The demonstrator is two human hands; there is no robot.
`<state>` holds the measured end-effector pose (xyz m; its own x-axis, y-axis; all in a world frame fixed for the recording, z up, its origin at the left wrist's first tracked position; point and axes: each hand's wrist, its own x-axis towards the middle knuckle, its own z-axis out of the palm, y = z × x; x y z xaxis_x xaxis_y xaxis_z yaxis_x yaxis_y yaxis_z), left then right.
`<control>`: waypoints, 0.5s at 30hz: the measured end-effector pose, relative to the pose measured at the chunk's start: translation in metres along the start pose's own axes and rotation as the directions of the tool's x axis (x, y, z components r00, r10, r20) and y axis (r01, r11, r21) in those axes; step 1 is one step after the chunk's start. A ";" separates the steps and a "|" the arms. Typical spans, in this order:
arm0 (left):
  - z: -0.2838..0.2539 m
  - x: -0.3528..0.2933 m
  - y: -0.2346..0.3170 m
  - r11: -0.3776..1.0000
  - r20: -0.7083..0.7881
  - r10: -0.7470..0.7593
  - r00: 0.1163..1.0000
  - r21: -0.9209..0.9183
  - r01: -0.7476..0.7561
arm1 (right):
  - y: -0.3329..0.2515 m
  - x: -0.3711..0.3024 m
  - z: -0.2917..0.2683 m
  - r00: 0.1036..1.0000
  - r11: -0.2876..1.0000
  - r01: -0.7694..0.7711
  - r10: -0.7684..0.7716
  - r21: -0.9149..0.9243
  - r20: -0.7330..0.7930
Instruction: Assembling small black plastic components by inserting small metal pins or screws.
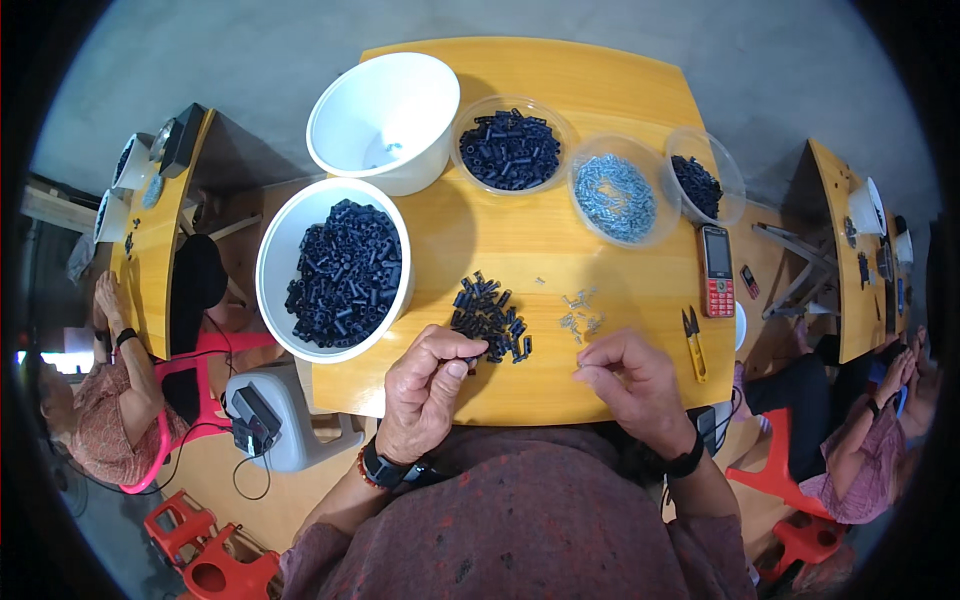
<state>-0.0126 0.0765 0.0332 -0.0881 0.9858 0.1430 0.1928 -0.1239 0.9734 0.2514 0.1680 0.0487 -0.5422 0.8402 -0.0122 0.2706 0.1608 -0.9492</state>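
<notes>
My left hand (420, 392) is closed in a pinch beside a loose pile of small black plastic tubes (485, 312). Between its thumb and forefinger a bit of a black tube shows. Across a short gap, my right hand (632, 382) also has thumb and fingertips pressed together; whatever is in them is hidden or too small to name. Just beyond the right hand lie several tiny silvery metal pieces (580, 316), scattered on the yellow table (480, 235).
White buckets stand at left, one full of black tubes (345, 272), one nearly bare inside (435, 150). Clear tubs hold black tubes (510, 150), metal pieces (614, 198) and black parts (697, 187). A red phone (717, 270) and yellow snips (696, 350) lie right. People sit either side.
</notes>
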 end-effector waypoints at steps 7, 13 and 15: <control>0.012 -0.004 0.009 0.919 -0.122 -0.223 0.967 -0.356 0.168 | -0.010 0.015 0.030 0.992 0.882 -0.098 0.047 0.461 0.121; 0.012 -0.003 0.004 0.876 -0.082 -0.243 0.967 -0.447 0.182 | -0.028 0.041 0.042 0.974 0.960 0.099 -0.147 0.260 0.172; 0.012 -0.003 0.003 0.860 -0.018 -0.256 0.966 -0.460 0.219 | -0.031 0.046 0.045 0.971 0.960 0.118 -0.165 0.253 0.171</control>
<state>0.0003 0.0744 0.0334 -0.1521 0.9825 -0.1079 -0.3032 0.0575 0.9512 0.1819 0.1787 0.0630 -0.7071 0.7013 0.0906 -0.0051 0.1230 -0.9924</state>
